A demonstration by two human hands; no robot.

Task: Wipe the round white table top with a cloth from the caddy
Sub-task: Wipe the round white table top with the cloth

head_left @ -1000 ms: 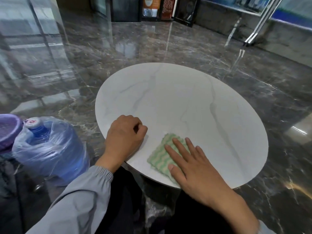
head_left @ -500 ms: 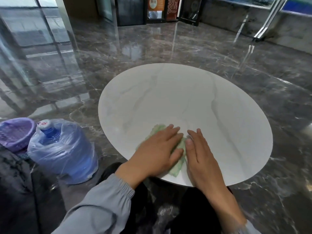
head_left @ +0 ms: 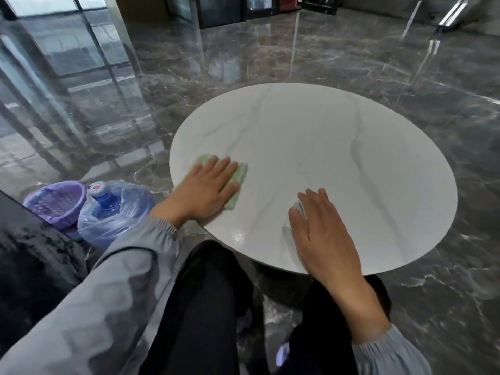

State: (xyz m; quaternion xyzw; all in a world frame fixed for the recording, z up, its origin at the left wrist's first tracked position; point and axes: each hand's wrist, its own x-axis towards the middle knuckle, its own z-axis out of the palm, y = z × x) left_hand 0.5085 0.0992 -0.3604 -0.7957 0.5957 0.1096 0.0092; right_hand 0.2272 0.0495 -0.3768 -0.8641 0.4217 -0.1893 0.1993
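The round white marble-look table top (head_left: 324, 136) fills the middle of the view. A green-and-white striped cloth (head_left: 240, 175) lies near its left edge. My left hand (head_left: 208, 189) presses flat on that cloth, fingers spread, covering most of it. My right hand (head_left: 322, 234) rests palm-down on the bare table near the front edge, apart from the cloth and holding nothing. The purple caddy basket (head_left: 58, 201) stands on the floor to the left.
A large blue water bottle in clear plastic wrap (head_left: 113, 209) stands on the floor beside the basket, close to the table's left edge. Dark polished marble floor (head_left: 270, 50) surrounds the table. My dark-trousered legs (head_left: 205, 307) are under the front edge.
The cloth passed from under my right hand to under my left. My left hand slid it from the front edge to the table's left side. My right hand stayed near the front.
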